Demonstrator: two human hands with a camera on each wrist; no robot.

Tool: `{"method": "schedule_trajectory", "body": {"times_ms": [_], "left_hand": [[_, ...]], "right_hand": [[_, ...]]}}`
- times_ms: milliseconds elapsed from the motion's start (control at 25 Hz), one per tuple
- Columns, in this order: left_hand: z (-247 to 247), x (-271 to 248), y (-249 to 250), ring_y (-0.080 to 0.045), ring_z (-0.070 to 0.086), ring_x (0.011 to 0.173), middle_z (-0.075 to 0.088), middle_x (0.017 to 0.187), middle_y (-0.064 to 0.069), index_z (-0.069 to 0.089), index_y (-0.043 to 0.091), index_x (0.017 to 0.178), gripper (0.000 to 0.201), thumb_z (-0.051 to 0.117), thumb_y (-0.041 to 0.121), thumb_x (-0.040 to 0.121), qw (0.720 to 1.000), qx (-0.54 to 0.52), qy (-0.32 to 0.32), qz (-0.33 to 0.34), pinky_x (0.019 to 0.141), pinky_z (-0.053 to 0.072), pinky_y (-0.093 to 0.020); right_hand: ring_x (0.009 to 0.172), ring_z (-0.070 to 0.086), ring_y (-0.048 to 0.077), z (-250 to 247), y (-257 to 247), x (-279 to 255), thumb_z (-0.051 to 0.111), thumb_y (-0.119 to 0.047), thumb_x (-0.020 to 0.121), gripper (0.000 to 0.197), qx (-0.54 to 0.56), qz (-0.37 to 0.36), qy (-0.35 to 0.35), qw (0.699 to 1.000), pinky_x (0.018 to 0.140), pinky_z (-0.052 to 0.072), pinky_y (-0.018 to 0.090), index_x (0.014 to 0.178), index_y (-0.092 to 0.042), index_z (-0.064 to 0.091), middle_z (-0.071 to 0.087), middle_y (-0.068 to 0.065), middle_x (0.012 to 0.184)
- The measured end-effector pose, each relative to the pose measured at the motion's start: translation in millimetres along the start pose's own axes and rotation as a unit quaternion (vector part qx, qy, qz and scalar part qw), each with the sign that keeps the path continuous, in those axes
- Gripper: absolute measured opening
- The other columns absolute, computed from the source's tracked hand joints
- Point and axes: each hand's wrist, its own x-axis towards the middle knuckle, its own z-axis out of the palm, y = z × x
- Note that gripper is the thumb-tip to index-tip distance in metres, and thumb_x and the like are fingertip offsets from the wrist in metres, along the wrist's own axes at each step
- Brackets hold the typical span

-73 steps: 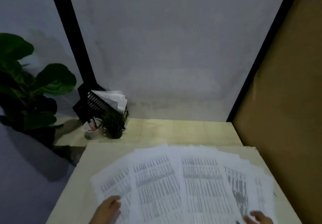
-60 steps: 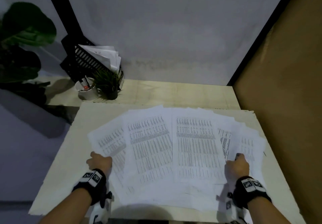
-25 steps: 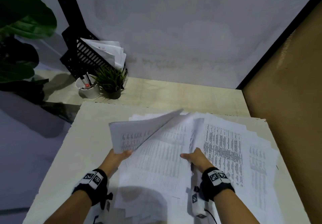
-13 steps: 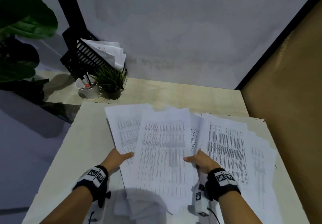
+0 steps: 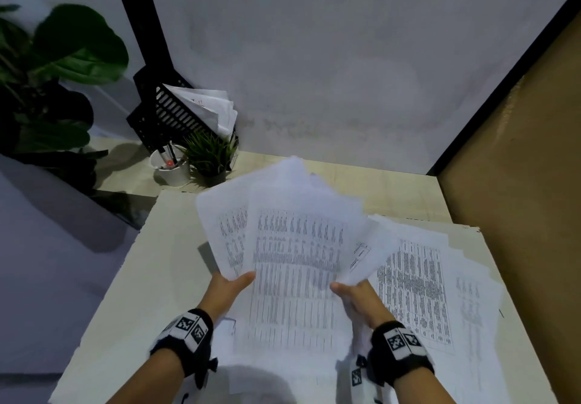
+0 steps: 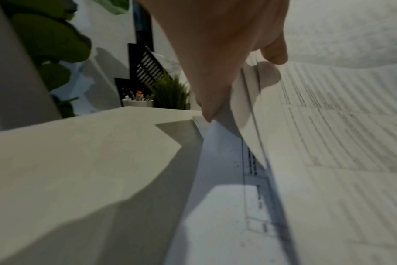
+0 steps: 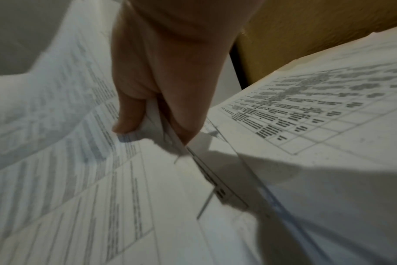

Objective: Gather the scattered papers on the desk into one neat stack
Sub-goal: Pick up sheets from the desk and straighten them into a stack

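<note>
A loose bundle of printed papers (image 5: 295, 262) is lifted off the pale desk (image 5: 147, 277), fanned and uneven at its far edge. My left hand (image 5: 229, 287) pinches its left edge, thumb on top (image 6: 273, 52). My right hand (image 5: 355, 296) pinches the right edge, thumb on the top sheet (image 7: 129, 114) with sheets between thumb and fingers. More printed sheets (image 5: 418, 290) lie spread flat on the desk to the right, overlapping out to the right edge (image 7: 317, 100). Other sheets lie under the bundle near the front edge (image 6: 227, 215).
At the back left stand a black file tray with papers (image 5: 176, 114), a white pen cup (image 5: 171, 167) and a small potted grass plant (image 5: 210, 155). A large leafy plant (image 5: 50, 67) is far left. A brown panel (image 5: 518, 183) walls the right side.
From flat hands on the spread sheets, both hands swept the left and middle papers together and lifted them. In the last half second the bundle rose and tilted further up.
</note>
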Motion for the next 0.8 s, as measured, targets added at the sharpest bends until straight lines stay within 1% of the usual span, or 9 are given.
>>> {"method": "schedule_trajectory", "body": {"times_ms": [80, 160, 240, 360, 440, 520, 640, 720, 800], "left_hand": [[1, -5, 12, -0.013, 0.060, 0.111, 0.065, 0.118, 0.007, 0.057, 0.038, 0.113, 0.044, 0.074, 0.030, 0.073, 1.000, -0.014, -0.012, 0.011, 0.102, 0.043, -0.045], [4, -12, 35, -0.009, 0.059, 0.108, 0.063, 0.115, 0.010, 0.051, 0.031, 0.122, 0.048, 0.069, 0.024, 0.078, 0.999, 0.008, -0.021, 0.041, 0.099, 0.045, -0.038], [12, -18, 66, -0.012, 0.058, 0.107, 0.060, 0.112, 0.008, 0.046, 0.019, 0.128, 0.050, 0.064, 0.015, 0.082, 0.995, 0.036, -0.005, 0.092, 0.090, 0.046, -0.026], [29, -31, 120, -0.001, 0.057, 0.098, 0.059, 0.110, 0.007, 0.049, 0.014, 0.125, 0.045, 0.062, 0.008, 0.083, 0.974, 0.040, 0.042, 0.219, 0.077, 0.047, -0.010], [38, -41, 144, 0.002, 0.059, 0.097, 0.063, 0.107, 0.009, 0.058, 0.021, 0.113, 0.036, 0.064, 0.007, 0.081, 0.963, 0.005, 0.046, 0.267, 0.079, 0.048, -0.012], [44, -53, 152, 0.008, 0.059, 0.089, 0.061, 0.099, 0.017, 0.059, 0.033, 0.095, 0.030, 0.066, 0.009, 0.079, 0.963, 0.000, 0.023, 0.269, 0.080, 0.046, -0.012], [47, -58, 138, 0.009, 0.061, 0.083, 0.060, 0.092, 0.022, 0.053, 0.037, 0.089, 0.033, 0.067, 0.008, 0.078, 0.971, 0.001, 0.002, 0.239, 0.073, 0.047, -0.008], [45, -53, 123, -0.006, 0.066, 0.092, 0.070, 0.080, 0.021, 0.058, 0.032, 0.088, 0.026, 0.066, 0.009, 0.079, 0.976, -0.011, 0.015, 0.219, 0.065, 0.052, -0.010], [45, -53, 116, -0.026, 0.065, 0.099, 0.071, 0.082, 0.011, 0.060, 0.025, 0.086, 0.015, 0.063, 0.011, 0.082, 0.979, -0.016, 0.034, 0.200, 0.068, 0.056, -0.018]], "right_hand": [[0.036, 0.039, 0.003, -9, -8, -13, 0.060, -0.014, 0.086, 0.028, -0.031, -0.030, -0.010, 0.999, 0.059, 0.043, 0.020, 0.059, -0.014, 0.051, 0.045, -0.013, 0.038], [0.035, 0.038, 0.007, -20, -27, -26, 0.062, -0.018, 0.084, 0.039, -0.063, -0.072, 0.000, 0.995, 0.053, 0.039, 0.017, 0.048, -0.017, 0.048, 0.041, -0.010, 0.037], [0.061, 0.058, 0.012, -32, -46, -31, 0.065, -0.015, 0.081, 0.012, -0.024, -0.128, 0.027, 0.991, 0.059, 0.043, 0.016, 0.072, -0.010, 0.062, 0.060, -0.004, 0.061], [0.080, 0.062, 0.007, -36, -80, -35, 0.064, -0.012, 0.082, 0.028, 0.066, -0.225, 0.084, 0.968, 0.066, 0.046, 0.012, 0.108, -0.004, 0.057, 0.064, -0.002, 0.089], [0.084, 0.062, 0.005, -34, -97, -43, 0.068, -0.016, 0.080, 0.039, 0.116, -0.270, 0.093, 0.951, 0.078, 0.048, 0.023, 0.114, -0.003, 0.054, 0.063, -0.002, 0.096], [0.101, 0.060, 0.017, -28, -101, -50, 0.076, -0.027, 0.070, 0.057, 0.136, -0.283, 0.067, 0.947, 0.092, 0.047, 0.036, 0.120, -0.007, 0.055, 0.062, 0.002, 0.111], [0.107, 0.059, 0.020, -19, -87, -47, 0.081, -0.034, 0.059, 0.060, 0.156, -0.258, 0.051, 0.952, 0.096, 0.047, 0.037, 0.113, -0.023, 0.058, 0.063, -0.002, 0.110], [0.103, 0.063, 0.026, -12, -75, -43, 0.082, -0.037, 0.058, 0.046, 0.160, -0.252, 0.057, 0.953, 0.083, 0.053, 0.032, 0.097, -0.026, 0.061, 0.067, -0.001, 0.100], [0.097, 0.064, 0.025, -8, -69, -42, 0.081, -0.049, 0.051, 0.052, 0.151, -0.248, 0.061, 0.955, 0.074, 0.053, 0.028, 0.091, -0.021, 0.061, 0.067, 0.004, 0.099]]}}
